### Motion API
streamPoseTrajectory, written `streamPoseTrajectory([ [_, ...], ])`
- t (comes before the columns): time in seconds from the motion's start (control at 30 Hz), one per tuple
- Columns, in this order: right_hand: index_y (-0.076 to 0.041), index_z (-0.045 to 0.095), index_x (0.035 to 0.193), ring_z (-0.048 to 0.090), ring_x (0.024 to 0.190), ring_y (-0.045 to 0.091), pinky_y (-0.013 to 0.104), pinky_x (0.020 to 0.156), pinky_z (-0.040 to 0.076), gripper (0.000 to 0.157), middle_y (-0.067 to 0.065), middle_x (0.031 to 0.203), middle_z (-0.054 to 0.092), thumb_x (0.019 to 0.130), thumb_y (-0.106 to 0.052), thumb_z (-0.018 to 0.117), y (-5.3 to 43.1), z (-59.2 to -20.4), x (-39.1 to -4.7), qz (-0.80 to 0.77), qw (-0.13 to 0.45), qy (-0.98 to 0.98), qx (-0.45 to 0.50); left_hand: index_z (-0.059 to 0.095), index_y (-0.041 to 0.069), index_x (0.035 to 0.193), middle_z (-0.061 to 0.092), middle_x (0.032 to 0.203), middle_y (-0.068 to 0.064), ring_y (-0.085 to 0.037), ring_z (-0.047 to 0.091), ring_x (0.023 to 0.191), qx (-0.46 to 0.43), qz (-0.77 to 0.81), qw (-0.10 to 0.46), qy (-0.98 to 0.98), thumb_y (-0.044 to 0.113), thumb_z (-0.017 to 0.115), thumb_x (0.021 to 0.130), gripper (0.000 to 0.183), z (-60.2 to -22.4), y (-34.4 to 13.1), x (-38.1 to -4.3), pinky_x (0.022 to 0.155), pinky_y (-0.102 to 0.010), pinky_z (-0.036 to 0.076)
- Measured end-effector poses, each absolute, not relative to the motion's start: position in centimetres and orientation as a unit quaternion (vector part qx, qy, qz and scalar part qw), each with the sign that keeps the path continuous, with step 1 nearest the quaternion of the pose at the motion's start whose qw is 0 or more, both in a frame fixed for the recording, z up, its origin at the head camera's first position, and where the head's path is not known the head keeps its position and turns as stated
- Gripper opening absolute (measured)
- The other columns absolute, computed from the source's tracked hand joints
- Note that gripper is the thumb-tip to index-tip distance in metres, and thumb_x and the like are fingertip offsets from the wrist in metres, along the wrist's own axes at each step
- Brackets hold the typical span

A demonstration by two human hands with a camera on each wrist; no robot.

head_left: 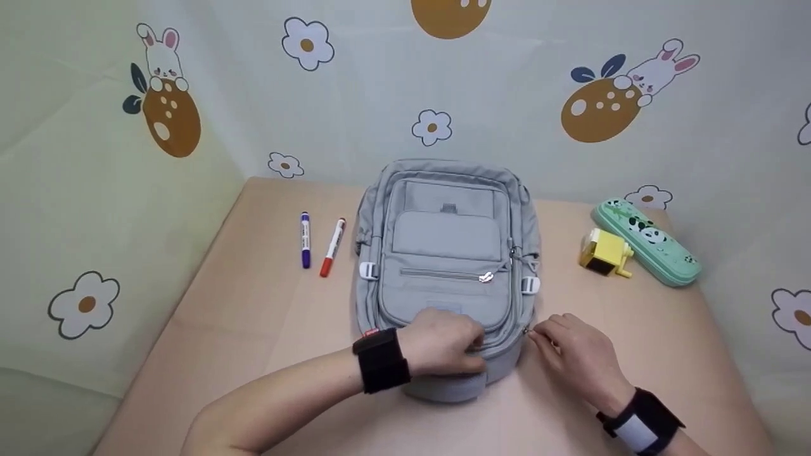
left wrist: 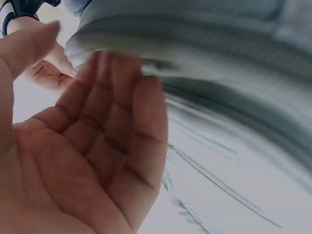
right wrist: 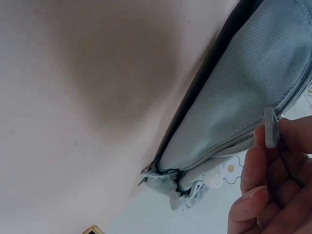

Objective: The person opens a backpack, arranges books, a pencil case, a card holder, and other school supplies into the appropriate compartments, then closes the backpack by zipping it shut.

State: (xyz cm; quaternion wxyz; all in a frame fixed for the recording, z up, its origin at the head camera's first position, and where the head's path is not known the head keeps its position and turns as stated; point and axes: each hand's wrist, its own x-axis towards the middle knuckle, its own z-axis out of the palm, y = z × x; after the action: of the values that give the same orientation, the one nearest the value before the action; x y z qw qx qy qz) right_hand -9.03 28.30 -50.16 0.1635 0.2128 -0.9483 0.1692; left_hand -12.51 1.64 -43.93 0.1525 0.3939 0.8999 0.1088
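Observation:
A grey backpack [head_left: 447, 235] lies front up on the table. At its right lower side my right hand [head_left: 578, 354] pinches a zipper pull, and the right wrist view shows that grey zipper pull [right wrist: 271, 129] between thumb and finger. My left hand [head_left: 440, 342] is over the bag's bottom end. In the left wrist view its fingers [left wrist: 114, 102] are lightly bent and touch the bag's edge, while the thumb stands apart. A gap shows along the zipper [left wrist: 209, 114] beside these fingers. The left hand covers part of the bag's lower front in the head view.
Left of the bag lie a blue marker [head_left: 305, 240] and a red marker [head_left: 332, 247]. To the right, a yellow pencil sharpener [head_left: 606, 252] with a crank stands against a green panda pencil case [head_left: 659, 247]. A patterned curtain [head_left: 367, 82] hangs behind the table [head_left: 253, 342].

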Motion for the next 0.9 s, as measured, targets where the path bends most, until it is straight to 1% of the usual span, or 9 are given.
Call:
streamPoseTrajectory([
  [0.1,-0.019,0.073,0.088,0.055,0.072,0.005,0.027,0.058,0.047,0.013,-0.01,0.08,0.064,0.085,-0.01,0.082,28.1,-50.1,-9.0,0.171,0.175,-0.945,0.218,0.063,0.02,0.086,0.055,0.069,0.011,-0.009,0.052,0.059,0.389,0.098,0.156,0.903,0.048,0.07,0.093,0.03,-43.7,3.4,-13.2,0.051,-0.029,0.042],
  [0.23,-0.017,0.073,0.088,0.054,0.071,0.006,0.027,0.056,0.046,0.011,-0.008,0.08,0.063,0.085,-0.01,0.081,27.6,-50.3,-9.2,0.179,0.2,-0.933,0.238,0.054,0.021,0.074,0.052,0.063,0.01,-0.01,0.051,0.055,0.382,0.077,0.15,0.909,0.049,0.067,0.095,0.038,-43.9,5.4,-13.9,0.049,-0.031,0.042],
  [0.3,-0.016,0.073,0.089,0.054,0.07,0.008,0.028,0.056,0.046,0.006,-0.007,0.08,0.063,0.089,-0.013,0.078,27.3,-50.3,-9.3,0.185,0.211,-0.926,0.251,0.051,0.021,0.07,0.05,0.06,0.009,-0.01,0.05,0.054,0.38,0.071,0.146,0.911,0.049,0.067,0.094,0.04,-44.0,6.0,-14.2,0.049,-0.032,0.042],
  [0.4,-0.015,0.073,0.09,0.055,0.071,0.008,0.029,0.056,0.046,0.004,-0.007,0.08,0.063,0.092,-0.016,0.076,27.0,-50.3,-9.4,0.194,0.227,-0.917,0.266,0.051,0.02,0.069,0.05,0.06,0.008,-0.012,0.051,0.055,0.38,0.068,0.141,0.912,0.042,0.068,0.094,0.037,-44.2,6.5,-14.5,0.05,-0.032,0.043],
  [0.47,-0.015,0.073,0.091,0.054,0.07,0.008,0.028,0.056,0.046,0.004,-0.007,0.08,0.064,0.093,-0.017,0.075,26.9,-50.3,-9.5,0.196,0.232,-0.913,0.271,0.053,0.019,0.072,0.052,0.062,0.007,-0.012,0.053,0.057,0.382,0.071,0.14,0.911,0.034,0.067,0.096,0.032,-44.3,6.6,-14.5,0.052,-0.031,0.045],
  [0.57,-0.017,0.074,0.092,0.053,0.07,0.006,0.026,0.055,0.045,0.007,-0.009,0.08,0.064,0.088,-0.013,0.079,27.0,-50.2,-9.7,0.198,0.233,-0.913,0.271,0.056,0.018,0.077,0.055,0.067,0.006,-0.014,0.056,0.061,0.383,0.076,0.142,0.909,0.026,0.065,0.097,0.023,-44.4,6.5,-14.5,0.055,-0.031,0.047],
  [0.67,-0.017,0.074,0.091,0.05,0.068,0.004,0.024,0.054,0.043,0.014,-0.01,0.079,0.062,0.085,-0.009,0.082,27.2,-50.1,-9.8,0.198,0.23,-0.915,0.264,0.058,0.018,0.082,0.057,0.071,0.006,-0.014,0.057,0.064,0.38,0.086,0.148,0.909,0.024,0.066,0.098,0.019,-44.3,6.4,-14.4,0.058,-0.03,0.049],
  [0.77,-0.018,0.073,0.09,0.049,0.068,0.003,0.023,0.054,0.042,0.016,-0.011,0.078,0.061,0.083,-0.008,0.084,27.6,-50.2,-10.0,0.196,0.225,-0.919,0.258,0.059,0.017,0.085,0.057,0.073,0.006,-0.015,0.058,0.066,0.378,0.092,0.153,0.909,0.024,0.067,0.098,0.017,-44.2,6.3,-14.4,0.06,-0.031,0.05],
  [0.9,-0.018,0.074,0.091,0.053,0.07,0.004,0.024,0.056,0.046,0.015,-0.01,0.08,0.064,0.084,-0.01,0.084,28.1,-50.2,-10.3,0.191,0.215,-0.925,0.249,0.061,0.016,0.088,0.058,0.075,0.006,-0.015,0.058,0.068,0.378,0.101,0.154,0.907,0.025,0.068,0.098,0.015,-44.0,6.2,-14.5,0.061,-0.03,0.051],
])
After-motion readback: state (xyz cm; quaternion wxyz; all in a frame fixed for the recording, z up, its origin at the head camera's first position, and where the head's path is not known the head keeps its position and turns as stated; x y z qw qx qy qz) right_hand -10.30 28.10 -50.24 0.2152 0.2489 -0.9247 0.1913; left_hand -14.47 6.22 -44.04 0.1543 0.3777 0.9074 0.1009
